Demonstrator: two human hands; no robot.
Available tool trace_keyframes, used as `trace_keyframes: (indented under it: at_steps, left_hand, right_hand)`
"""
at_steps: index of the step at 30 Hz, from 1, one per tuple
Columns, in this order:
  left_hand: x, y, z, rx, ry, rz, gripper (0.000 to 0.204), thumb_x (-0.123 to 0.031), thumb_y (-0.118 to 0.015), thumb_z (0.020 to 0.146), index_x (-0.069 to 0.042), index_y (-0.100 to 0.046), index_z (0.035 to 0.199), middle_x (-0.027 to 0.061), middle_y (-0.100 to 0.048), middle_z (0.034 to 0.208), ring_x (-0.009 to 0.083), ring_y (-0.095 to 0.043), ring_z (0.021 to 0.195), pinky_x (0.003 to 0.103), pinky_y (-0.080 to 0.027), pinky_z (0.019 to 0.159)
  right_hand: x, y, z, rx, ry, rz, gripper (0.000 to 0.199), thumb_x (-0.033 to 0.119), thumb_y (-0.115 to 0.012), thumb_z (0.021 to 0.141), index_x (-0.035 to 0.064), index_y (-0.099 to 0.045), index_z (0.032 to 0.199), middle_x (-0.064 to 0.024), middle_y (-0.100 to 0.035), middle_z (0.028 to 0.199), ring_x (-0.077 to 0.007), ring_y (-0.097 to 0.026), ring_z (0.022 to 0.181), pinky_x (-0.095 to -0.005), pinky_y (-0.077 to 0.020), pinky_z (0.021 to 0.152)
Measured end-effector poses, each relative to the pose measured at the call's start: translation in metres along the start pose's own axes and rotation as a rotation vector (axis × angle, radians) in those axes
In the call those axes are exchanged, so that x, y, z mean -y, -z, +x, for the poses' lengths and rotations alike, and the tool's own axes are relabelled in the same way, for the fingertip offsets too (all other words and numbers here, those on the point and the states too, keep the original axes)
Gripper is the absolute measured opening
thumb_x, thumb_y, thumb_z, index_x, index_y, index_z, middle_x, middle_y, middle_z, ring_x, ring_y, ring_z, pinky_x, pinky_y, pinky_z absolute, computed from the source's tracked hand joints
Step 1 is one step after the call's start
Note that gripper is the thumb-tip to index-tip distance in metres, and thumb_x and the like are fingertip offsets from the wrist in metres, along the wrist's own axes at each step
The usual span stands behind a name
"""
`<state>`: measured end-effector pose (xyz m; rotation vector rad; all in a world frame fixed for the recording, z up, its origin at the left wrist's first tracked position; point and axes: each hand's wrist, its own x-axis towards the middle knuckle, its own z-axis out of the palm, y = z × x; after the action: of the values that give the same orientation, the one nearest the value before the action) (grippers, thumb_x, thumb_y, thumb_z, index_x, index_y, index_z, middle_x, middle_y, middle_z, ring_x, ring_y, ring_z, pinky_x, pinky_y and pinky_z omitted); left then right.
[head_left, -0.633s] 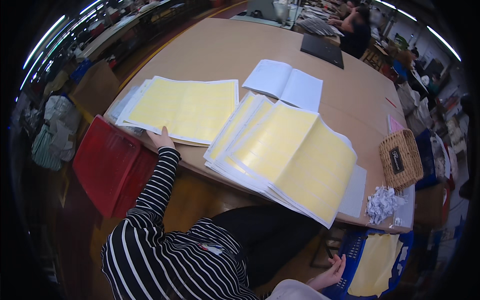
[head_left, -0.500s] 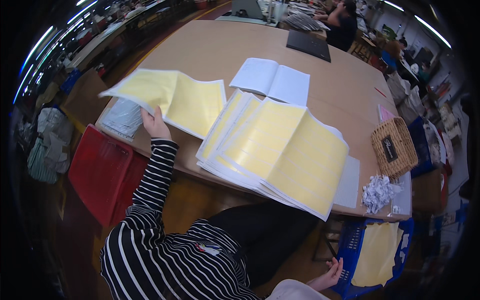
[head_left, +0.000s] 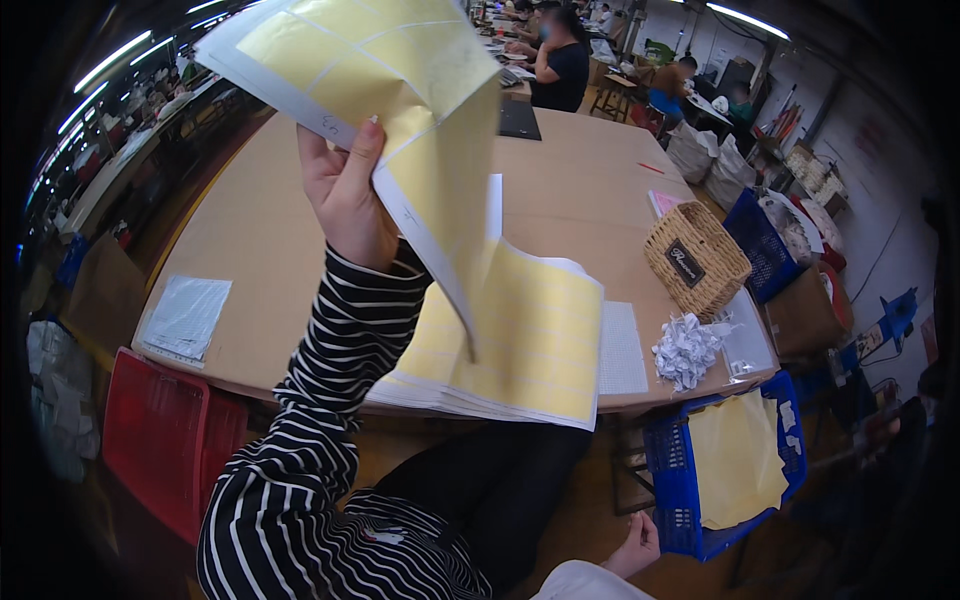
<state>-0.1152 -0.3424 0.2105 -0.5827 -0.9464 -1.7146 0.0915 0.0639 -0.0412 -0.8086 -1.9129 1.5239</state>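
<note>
My left hand (head_left: 345, 195) is raised high in front of me, gripping a large yellow label sheet (head_left: 400, 90) that folds and hangs down. Under it a thick stack of yellow label sheets (head_left: 530, 350) lies at the near edge of the wooden table (head_left: 270, 230). My striped left sleeve (head_left: 340, 370) crosses in front of the stack. My right hand (head_left: 635, 545) hangs low beside my lap, next to a blue crate (head_left: 670, 470), and it holds nothing that I can see.
A wicker basket (head_left: 695, 260) and crumpled white paper (head_left: 685, 350) sit at the table's right end. A white sheet (head_left: 185, 318) lies at the left. A red crate (head_left: 155, 440) stands on the floor at the left. Yellow sheets (head_left: 735, 455) fill the blue crate. People work at far tables.
My left hand has lifted the yellow sheet off the table's left side and swung it up high. The view has shifted left to right, toward the basket.
</note>
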Motion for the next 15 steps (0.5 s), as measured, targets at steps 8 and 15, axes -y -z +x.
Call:
trace_keyframes:
  at_steps: [8,15]
  left_hand:
    - [0.046,0.0,-0.131,-0.471,0.288,0.069,0.063,0.006,-0.047,0.095,-0.008,-0.018,0.15,0.0136,-0.033,0.149,0.024,-0.036,0.135,0.038,-0.032,0.112]
    - [0.019,0.076,-0.254,-0.274,1.614,0.235,0.062,-0.013,-0.046,0.102,-0.019,-0.009,0.151,0.0203,-0.05,0.135,0.0263,-0.058,0.118,0.042,-0.052,0.096]
  right_hand:
    - [-0.007,0.023,-0.002,-0.144,-0.014,0.068,0.006,0.003,-0.065,0.09,-0.0018,-0.064,0.087,-0.0018,-0.06,0.078,-0.0092,-0.054,0.074,-0.0227,-0.0433,0.069]
    - [0.005,0.012,-0.002,-0.088,0.017,-0.018,0.014,0.005,-0.056,0.095,-0.0039,-0.062,0.086,-0.0042,-0.059,0.081,-0.0109,-0.05,0.075,-0.0258,-0.0423,0.072]
